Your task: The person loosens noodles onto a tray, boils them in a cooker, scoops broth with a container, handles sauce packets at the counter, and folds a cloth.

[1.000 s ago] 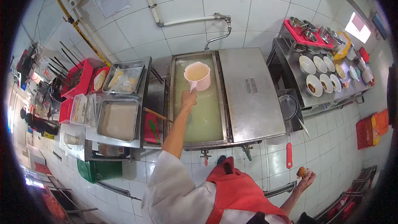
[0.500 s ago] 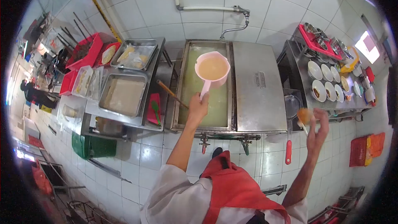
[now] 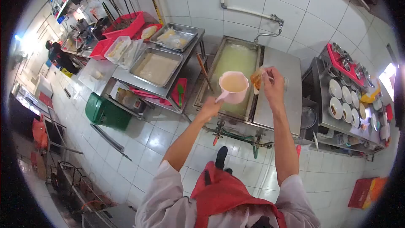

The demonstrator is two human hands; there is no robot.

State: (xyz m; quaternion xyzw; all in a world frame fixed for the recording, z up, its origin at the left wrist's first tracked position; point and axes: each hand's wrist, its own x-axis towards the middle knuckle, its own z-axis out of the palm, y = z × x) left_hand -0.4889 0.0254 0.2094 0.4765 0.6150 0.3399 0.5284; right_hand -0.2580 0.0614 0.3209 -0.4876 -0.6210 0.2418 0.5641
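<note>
My left hand (image 3: 209, 109) is closed round the handle of a pale pink plastic dipper (image 3: 233, 95). Cloudy, yellowish liquid fills most of the dipper, which is held above the near part of a long metal vat (image 3: 225, 41). Pale green liquid (image 3: 239, 57) fills the vat. Just right of the dipper, my right hand (image 3: 273, 85) pinches a small orange-brown item (image 3: 256, 79) with a whitish lower end; it looks like a little clear bag of sauce, though its exact kind is unclear. A wooden stick (image 3: 204, 71) leans in the vat's left side.
A metal lid (image 3: 280, 97) covers the section right of the vat. Further right, a steel table (image 3: 327, 118) bears several white bowls (image 3: 335, 88). On the left are metal trays (image 3: 180, 61) and a green bin (image 3: 107, 112). A person (image 3: 61, 57) stands far left.
My right hand has swung left from beside the right-hand table to the dipper, bringing the orange-brown item. The dipper sits lower and nearer me. The view has turned left.
</note>
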